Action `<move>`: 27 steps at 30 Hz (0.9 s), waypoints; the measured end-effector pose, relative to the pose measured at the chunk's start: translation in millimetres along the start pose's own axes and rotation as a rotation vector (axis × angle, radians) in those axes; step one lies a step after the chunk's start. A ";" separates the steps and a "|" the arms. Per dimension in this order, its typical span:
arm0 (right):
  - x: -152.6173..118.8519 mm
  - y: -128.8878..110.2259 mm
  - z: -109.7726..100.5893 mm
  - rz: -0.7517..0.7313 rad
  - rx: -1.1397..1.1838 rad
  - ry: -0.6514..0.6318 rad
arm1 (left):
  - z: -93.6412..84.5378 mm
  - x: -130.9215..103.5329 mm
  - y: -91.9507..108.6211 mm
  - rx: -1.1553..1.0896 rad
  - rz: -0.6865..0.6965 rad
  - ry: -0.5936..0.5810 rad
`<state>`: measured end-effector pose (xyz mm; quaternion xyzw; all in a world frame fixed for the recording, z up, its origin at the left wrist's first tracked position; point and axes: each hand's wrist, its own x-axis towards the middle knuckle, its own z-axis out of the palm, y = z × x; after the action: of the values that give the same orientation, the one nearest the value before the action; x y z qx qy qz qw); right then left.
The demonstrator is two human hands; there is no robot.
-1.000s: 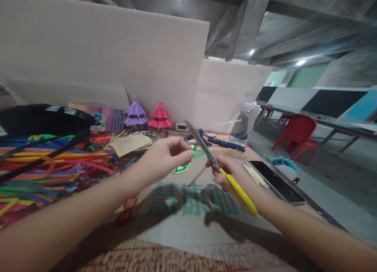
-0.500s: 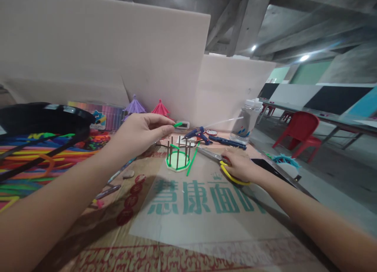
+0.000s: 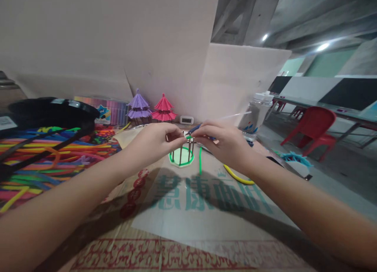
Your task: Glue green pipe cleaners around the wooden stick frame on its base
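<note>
Left hand on crosswise green strip

The light is dim and greyish, with two lamps blown out to white at the upper right of the frame, the larger one trailing a hazy streak. The pale boards at upper left look flat and dull. Soft shadows spread beneath both forearms in the lower half. The wide lens stretches the forearms toward the lower corners, and fine detail smears around the green piece at centre.
</note>
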<state>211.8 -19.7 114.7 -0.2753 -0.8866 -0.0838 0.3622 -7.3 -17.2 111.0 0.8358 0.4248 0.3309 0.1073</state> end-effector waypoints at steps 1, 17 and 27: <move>3.0 1.0 6.0 -0.010 -0.003 0.007 | 0.0 -0.1 -0.7 -0.008 0.002 0.002; 0.1 35.4 -2.1 0.292 0.026 0.081 | 5.6 -12.1 -58.0 0.077 -0.133 -0.007; -5.5 21.8 14.1 0.187 0.052 -0.014 | 59.4 -28.1 -78.2 0.010 -0.093 -0.065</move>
<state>218.6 1.1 99.7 -0.3479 -0.8614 -0.0246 0.3692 -30.8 15.0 17.0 0.8259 0.4613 0.2959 0.1320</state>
